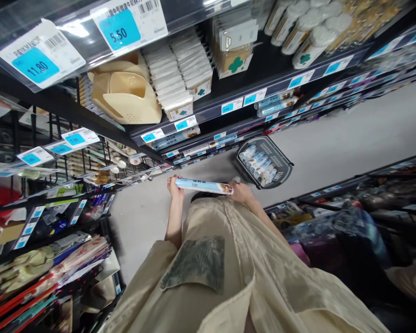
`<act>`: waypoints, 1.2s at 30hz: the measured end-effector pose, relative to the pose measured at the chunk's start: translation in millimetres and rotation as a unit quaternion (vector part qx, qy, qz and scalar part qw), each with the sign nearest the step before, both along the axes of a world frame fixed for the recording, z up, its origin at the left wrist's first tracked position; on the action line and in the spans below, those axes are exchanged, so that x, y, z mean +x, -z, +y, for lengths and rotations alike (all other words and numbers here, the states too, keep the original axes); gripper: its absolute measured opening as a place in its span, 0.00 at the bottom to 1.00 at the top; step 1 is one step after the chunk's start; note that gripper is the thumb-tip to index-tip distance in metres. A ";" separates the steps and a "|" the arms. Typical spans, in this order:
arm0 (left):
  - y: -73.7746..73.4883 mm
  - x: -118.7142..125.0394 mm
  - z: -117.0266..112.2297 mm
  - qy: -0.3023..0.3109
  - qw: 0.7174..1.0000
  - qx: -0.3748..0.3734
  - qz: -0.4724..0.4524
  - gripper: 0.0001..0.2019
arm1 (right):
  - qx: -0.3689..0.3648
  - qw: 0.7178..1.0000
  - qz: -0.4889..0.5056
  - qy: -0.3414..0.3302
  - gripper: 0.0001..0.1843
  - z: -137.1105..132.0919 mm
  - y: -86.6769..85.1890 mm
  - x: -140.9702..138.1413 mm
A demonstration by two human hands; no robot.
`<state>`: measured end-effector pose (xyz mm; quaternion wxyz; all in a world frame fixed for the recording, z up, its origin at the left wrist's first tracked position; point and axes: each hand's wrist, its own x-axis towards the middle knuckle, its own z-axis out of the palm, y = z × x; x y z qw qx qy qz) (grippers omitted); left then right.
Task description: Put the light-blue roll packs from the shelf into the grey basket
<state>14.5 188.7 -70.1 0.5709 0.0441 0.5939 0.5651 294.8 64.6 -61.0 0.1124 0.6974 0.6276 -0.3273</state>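
Wrap box (204, 186) gripped at both ends, my left hand (175, 186), right hand (241, 192); keep level; basket (263, 163) beyond right hand.

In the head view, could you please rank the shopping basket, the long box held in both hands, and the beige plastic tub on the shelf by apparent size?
1. Beige plastic tub, though it sits nearer the camera.
2. Shopping basket.
3. Long box.
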 end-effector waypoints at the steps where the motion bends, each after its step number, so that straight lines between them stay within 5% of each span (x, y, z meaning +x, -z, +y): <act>1: -0.3 -0.1 0.1 0.002 1.000 0.003 -0.001 0.16 | 0.001 1.000 0.000 0.002 0.20 -0.4 0.7 0.0; 22: 6.1 -8.2 -1.7 0.026 0.999 0.002 -0.040 0.18 | -0.008 0.998 0.053 0.014 0.20 -4.7 15.1 4.5; 26: 5.3 -12.2 -2.6 0.062 0.995 0.025 -0.069 0.17 | 0.026 0.989 0.113 0.087 0.31 -7.7 30.0 9.7; 31: 1.1 -13.9 -1.0 0.112 0.989 0.051 -0.086 0.25 | 0.096 0.943 0.240 0.207 0.30 -10.1 38.1 21.3; 36: -6.1 -12.7 3.5 0.128 0.988 0.043 -0.071 0.27 | 0.080 0.822 0.443 0.349 0.42 -11.5 26.2 29.1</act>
